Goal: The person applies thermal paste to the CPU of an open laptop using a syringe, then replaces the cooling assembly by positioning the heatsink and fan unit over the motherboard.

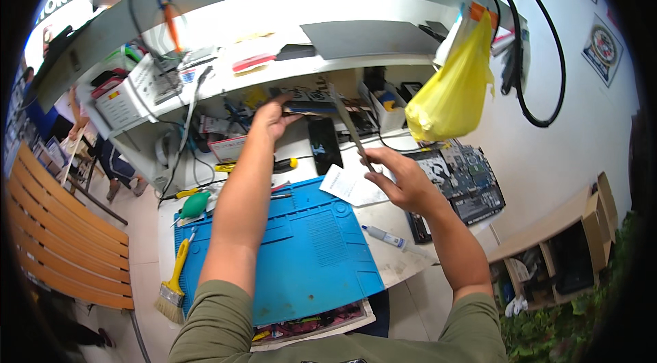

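Observation:
My left hand [272, 121] reaches into the lower shelf space, fingers and thumb around the near end of a dark, flat, bluish-edged piece [311, 107]. What kind of part it is, I cannot make out. To the right, my right hand [404, 179] grips the lower end of a thin grey flat panel [350, 121]. The panel is seen almost edge-on and tilts up toward the shelf. Between my hands, a black phone [324, 146] lies on the bench. A white paper packet [350, 186] is just left of my right hand.
A blue repair mat [301, 260] covers the front bench. An opened laptop base [465, 182] lies at right, below a hanging yellow bag [452, 82]. A brush [174, 284], green air blower [196, 205], yellow-black tool [284, 165] and glue tube [384, 236] lie around the mat.

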A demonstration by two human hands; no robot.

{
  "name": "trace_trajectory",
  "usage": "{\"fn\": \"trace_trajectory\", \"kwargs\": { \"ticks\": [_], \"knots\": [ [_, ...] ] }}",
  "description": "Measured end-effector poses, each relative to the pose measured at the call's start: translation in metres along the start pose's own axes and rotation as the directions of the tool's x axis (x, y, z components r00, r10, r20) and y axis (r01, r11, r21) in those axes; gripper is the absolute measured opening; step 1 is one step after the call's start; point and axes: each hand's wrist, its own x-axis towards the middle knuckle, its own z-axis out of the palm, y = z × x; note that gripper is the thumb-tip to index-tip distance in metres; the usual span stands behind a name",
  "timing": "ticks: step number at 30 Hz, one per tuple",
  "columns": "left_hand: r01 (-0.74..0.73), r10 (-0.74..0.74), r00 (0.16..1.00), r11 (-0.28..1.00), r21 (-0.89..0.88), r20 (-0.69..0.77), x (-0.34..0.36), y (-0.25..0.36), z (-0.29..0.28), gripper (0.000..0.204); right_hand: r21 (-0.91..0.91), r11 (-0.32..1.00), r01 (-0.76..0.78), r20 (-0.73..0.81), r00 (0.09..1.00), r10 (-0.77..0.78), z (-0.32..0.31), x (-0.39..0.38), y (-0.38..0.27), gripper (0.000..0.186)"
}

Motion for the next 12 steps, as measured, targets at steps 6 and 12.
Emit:
{"fn": "trace_trajectory", "kwargs": {
  "ticks": [6,12],
  "knots": [
    [0.049,-0.044,0.998,0.995,0.088,-0.049,0.010,0.016,-0.022,0.033,0.031,0.999,-0.030,-0.019,0.999,0.030,0.005,-0.026,-0.031,0.046],
    [0.095,-0.054,0.987,0.954,0.284,-0.151,-0.017,0.024,0.006,0.062,0.114,0.976,-0.188,-0.046,0.980,0.194,-0.002,-0.061,-0.039,0.048]
  ]
}}
